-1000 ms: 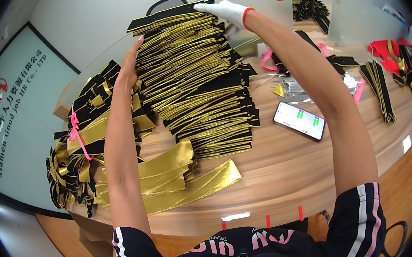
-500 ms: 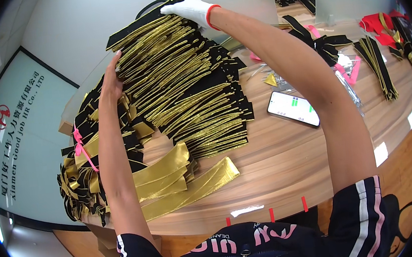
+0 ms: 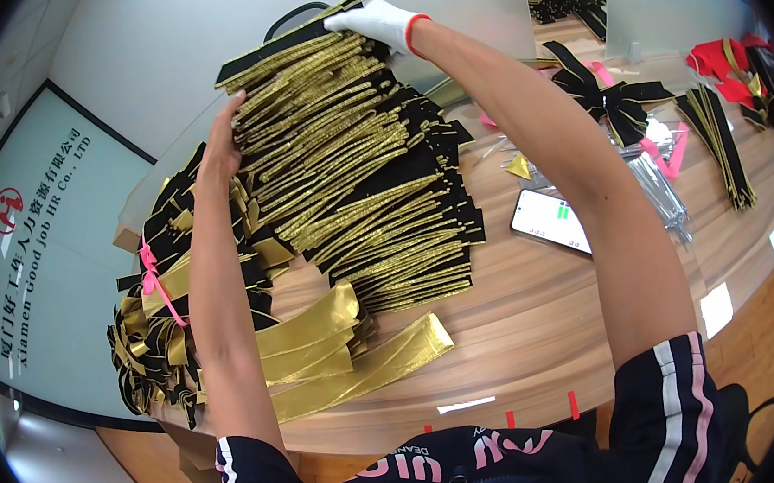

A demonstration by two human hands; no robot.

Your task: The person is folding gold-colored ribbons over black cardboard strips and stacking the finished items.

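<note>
From the head camera, looking down: both arms were stretched out over the wooden table and planted on a big fanned stack of black-and-gold ribbon strips. The left hand, bare, pressed flat against the stack's near-left edge, fingers spread along the strip ends rather than closed round anything. The right hand, in a white glove with a red cuff, curled over the far top corner of the same stack, clenched on the uppermost strips. So the stack sat squeezed between the two hands, leaning toward the far side of the table.

By my reckoning the gathering was well along: the strips already lay in one ordered pile. Plenty looked untouched, though. Loose gold ribbon pieces lay near the table's front edge, just beside the stack, and a tangled heap of black-and-gold bows tied with a pink tag sat at the left. Off to the right lay a smartphone, screen lit, with a bundle of clear plastic sleeves next to it.
</note>
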